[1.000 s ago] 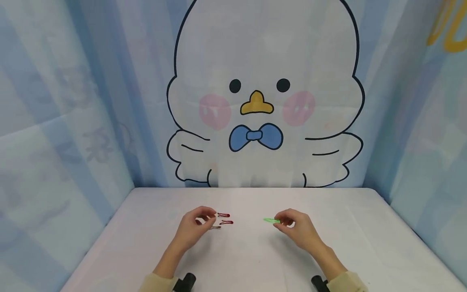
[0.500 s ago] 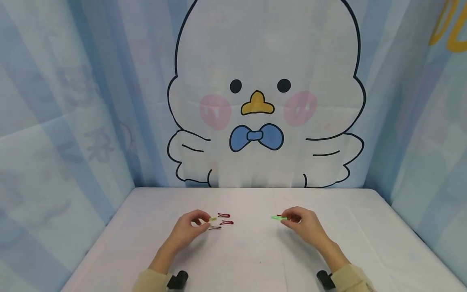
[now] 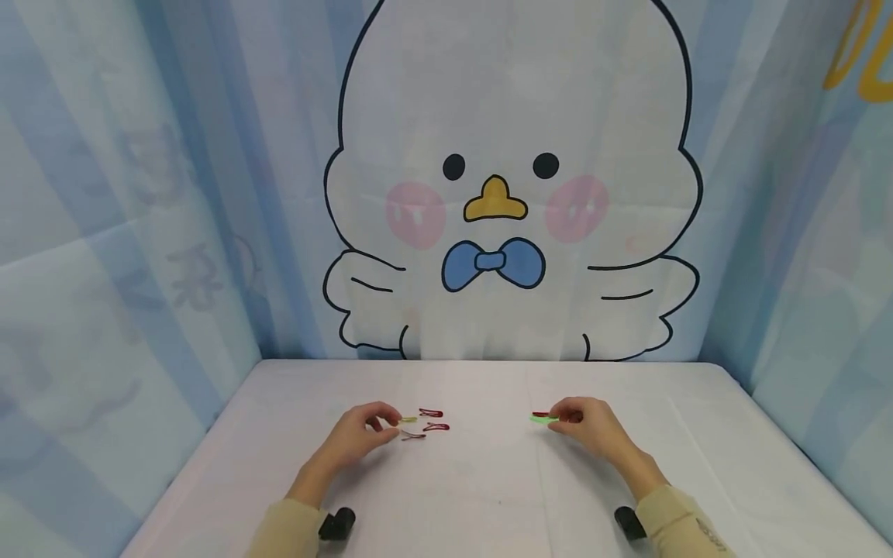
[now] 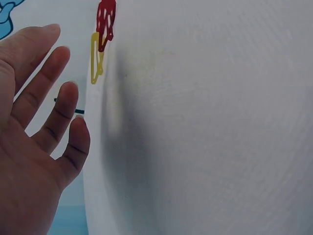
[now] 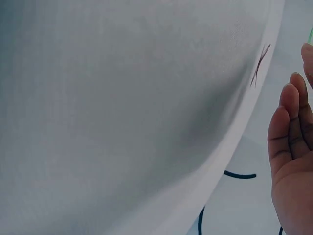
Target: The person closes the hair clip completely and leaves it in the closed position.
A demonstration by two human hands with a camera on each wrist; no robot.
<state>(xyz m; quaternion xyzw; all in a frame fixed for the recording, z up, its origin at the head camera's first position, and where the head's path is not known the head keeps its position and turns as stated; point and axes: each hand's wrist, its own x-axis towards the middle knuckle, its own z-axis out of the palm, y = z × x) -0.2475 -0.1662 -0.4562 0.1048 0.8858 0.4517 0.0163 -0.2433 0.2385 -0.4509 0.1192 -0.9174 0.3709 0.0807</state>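
Observation:
In the head view, my right hand [image 3: 591, 426] pinches a bright green hair clip [image 3: 543, 419] between thumb and fingertips, above the table on the right. A red hair clip [image 3: 539, 414] shows just behind it; the right wrist view shows a dark, thin clip [image 5: 260, 65] on the table. My left hand [image 3: 359, 434] hovers at the left beside a yellow hair clip [image 3: 408, 419], its fingers loosely bent. From the left wrist, the yellow clip [image 4: 95, 61] lies apart from the fingers [image 4: 61, 110]. Two red clips [image 3: 436, 427] and a brownish clip [image 3: 413, 436] lie close by.
A white-covered table [image 3: 488, 480] spreads under both hands. Behind it hangs a curtain [image 3: 502, 310] printed with a cartoon bird, and blue patterned cloth walls [image 3: 125, 310] stand on both sides.
My right hand has moved right with the green clip, and a red clip has come into sight behind it. My left hand has drawn back leftward, uncovering the yellow clip.

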